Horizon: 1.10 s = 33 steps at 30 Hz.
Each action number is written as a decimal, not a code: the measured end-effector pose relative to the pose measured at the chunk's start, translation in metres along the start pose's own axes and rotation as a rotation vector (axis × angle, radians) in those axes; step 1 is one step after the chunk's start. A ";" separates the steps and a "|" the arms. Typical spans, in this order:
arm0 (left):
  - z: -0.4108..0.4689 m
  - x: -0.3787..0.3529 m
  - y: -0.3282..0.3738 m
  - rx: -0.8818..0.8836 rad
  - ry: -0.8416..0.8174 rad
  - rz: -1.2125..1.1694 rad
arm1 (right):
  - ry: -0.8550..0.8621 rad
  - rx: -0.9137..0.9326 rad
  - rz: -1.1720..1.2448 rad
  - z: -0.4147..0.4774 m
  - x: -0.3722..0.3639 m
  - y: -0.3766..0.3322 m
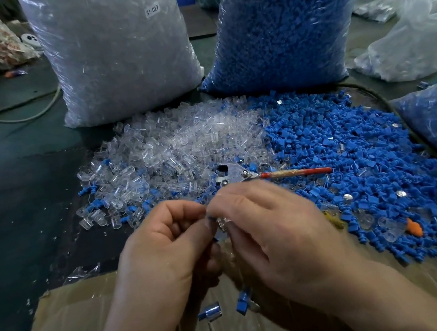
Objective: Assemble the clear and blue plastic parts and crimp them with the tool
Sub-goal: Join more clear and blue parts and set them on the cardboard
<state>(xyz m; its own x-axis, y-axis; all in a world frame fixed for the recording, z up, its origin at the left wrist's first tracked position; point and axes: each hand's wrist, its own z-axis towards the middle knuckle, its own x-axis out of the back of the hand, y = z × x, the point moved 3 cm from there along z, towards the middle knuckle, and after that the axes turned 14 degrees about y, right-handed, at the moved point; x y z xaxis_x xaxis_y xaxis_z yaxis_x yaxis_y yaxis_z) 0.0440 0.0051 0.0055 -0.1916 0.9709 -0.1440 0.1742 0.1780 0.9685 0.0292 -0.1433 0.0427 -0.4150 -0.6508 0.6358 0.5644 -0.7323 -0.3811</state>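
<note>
Head view: your hands meet low centre, above the cardboard sheet [78, 311].
- Left hand [167, 245]: grip closed tight, thumb and forefinger pinching a blue part [211, 217]. Only a sliver of it shows.
- Right hand [274, 230]: grip pinched shut on a clear part [223, 222], which touches the blue one.
- Your fingers cover the joint, so I can't tell if it's seated.

My read is that you're at the mating step, so:
- Line up the two axes and push straight in, without twisting. The clear shell looks thin and would probably crack if cocked.
- Pinch near the joint, not at the ends.
- Feel for full seating before you crimp.

The crimp tool [241, 174] lies on the tabletop just beyond your knuckles. It sits where the clear pile [175, 149] meets the blue pile [349, 147], red handle pointing right. Hold the assembly in your left hand and take the tool with your right.

Joined pieces [210, 312] lie on the cardboard under your wrists.
</note>
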 end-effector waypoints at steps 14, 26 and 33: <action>0.013 0.013 0.003 -0.090 0.017 0.126 | -0.342 -0.337 -0.624 0.000 0.010 0.061; 0.016 0.018 0.004 -0.120 0.031 0.003 | -0.332 -0.206 -0.288 0.000 0.027 0.024; 0.016 0.018 0.008 -0.253 -0.034 0.058 | -0.380 -0.213 -0.263 -0.001 0.025 0.024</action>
<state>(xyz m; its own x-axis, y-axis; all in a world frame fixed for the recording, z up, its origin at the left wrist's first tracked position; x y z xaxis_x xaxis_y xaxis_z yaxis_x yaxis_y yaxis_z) 0.0573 0.0263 0.0075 -0.1549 0.9839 -0.0891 -0.0637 0.0800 0.9948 0.0321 -0.1777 0.0490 -0.2125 -0.3493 0.9126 0.3016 -0.9118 -0.2787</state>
